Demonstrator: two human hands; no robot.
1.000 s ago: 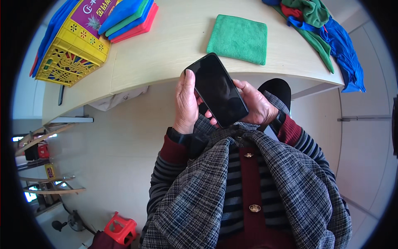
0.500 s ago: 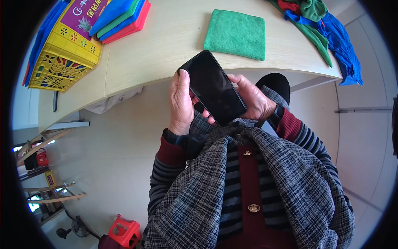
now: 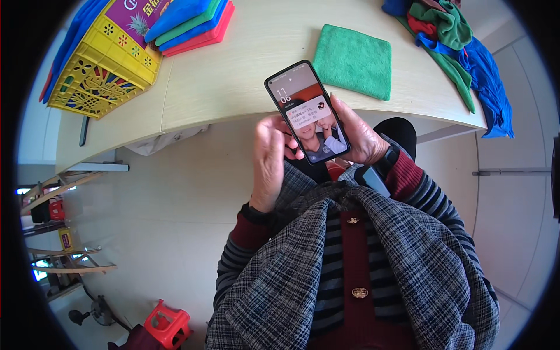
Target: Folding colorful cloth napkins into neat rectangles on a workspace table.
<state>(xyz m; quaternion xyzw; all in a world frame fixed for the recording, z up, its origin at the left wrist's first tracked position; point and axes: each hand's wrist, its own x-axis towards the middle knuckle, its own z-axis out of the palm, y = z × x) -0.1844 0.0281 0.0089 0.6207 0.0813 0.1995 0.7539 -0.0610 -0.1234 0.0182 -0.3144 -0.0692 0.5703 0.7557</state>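
- Phone [image 3: 307,111] sits just above frame centre, lit, held over the edge of the pale table [image 3: 245,76]; the right hand [image 3: 359,137] cups it from behind, fingers curled round its edge.
- Left hand [image 3: 269,157] is half closed beside the lower screen, thumb touching it; a light thumb and steady cradle likely serve best.
- Right fingers behind the phone are hidden.
- Green cloth [image 3: 354,61] lies upper centre; yellow crate [image 3: 99,70], upper left, is cut off.
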